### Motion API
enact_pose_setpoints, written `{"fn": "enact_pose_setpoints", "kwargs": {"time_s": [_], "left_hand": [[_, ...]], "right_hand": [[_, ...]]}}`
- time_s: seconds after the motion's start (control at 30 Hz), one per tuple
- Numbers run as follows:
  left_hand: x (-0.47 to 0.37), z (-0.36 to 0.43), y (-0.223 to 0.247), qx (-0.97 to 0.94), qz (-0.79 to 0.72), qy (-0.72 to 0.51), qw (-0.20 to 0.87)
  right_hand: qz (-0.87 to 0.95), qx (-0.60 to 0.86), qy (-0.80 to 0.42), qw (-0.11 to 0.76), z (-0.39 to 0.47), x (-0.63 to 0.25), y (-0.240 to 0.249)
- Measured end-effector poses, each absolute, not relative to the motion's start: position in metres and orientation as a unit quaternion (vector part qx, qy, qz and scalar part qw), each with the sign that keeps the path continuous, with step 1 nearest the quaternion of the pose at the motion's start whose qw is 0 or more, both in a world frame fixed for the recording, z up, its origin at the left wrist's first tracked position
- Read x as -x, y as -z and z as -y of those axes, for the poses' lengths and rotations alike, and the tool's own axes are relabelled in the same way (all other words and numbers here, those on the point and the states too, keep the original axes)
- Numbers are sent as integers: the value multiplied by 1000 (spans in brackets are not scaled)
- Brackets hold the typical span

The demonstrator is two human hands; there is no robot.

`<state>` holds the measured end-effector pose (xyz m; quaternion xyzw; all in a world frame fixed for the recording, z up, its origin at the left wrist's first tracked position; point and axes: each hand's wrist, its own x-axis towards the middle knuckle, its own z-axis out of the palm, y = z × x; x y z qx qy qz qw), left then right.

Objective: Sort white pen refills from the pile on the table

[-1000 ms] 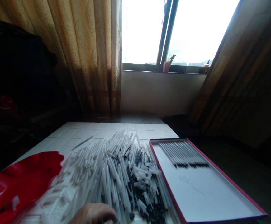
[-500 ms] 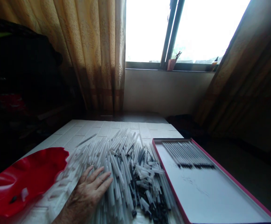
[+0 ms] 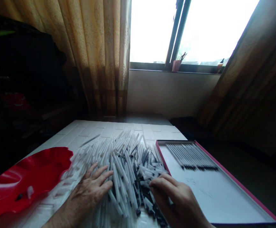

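Both hands rest on the big pile of pens (image 3: 126,167) that covers the middle of the white table (image 3: 100,129). The left hand (image 3: 92,188) lies flat with its fingers spread and loose on the left side of the pile, grasping nothing. The right hand (image 3: 176,199) is curled over the near right edge of the pile, fingertips bent down among the pens; whether they pinch one I cannot tell, since the tips are buried.

The pile is loose and heaped (round barrels roll easily), so a sideways push from either palm could send pens sliding off the near edge of the table or over the rim of the shallow pink-edged box (image 3: 223,196) just to the right. A neat row of thin refills (image 3: 191,156) lies at the far end of that box, and stray pens rolling in could knock it crooked. On the left, the red tray (image 3: 33,174) sits touching the pile's fringe, so a sweep that way could shove pens into it.
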<state>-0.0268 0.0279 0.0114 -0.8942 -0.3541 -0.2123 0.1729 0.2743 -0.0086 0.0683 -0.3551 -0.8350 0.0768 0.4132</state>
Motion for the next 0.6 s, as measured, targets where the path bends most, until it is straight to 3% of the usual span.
{"fn": "enact_pose_setpoints", "kwargs": {"time_s": [0.13, 0.27, 0.4, 0.6], "left_hand": [[34, -22, -19, 897, 328, 247, 164], [29, -10, -49, 922, 302, 231, 76], [18, -1, -61, 910, 317, 257, 69], [8, 6, -43, 890, 346, 291, 59]], "right_hand": [[852, 420, -45, 309, -1, -273, -52], [881, 425, 9, 211, 4, -273, -35], [890, 396, 107, 198, 3, -269, -13], [886, 361, 196, 217, 0, -266, 3]]}}
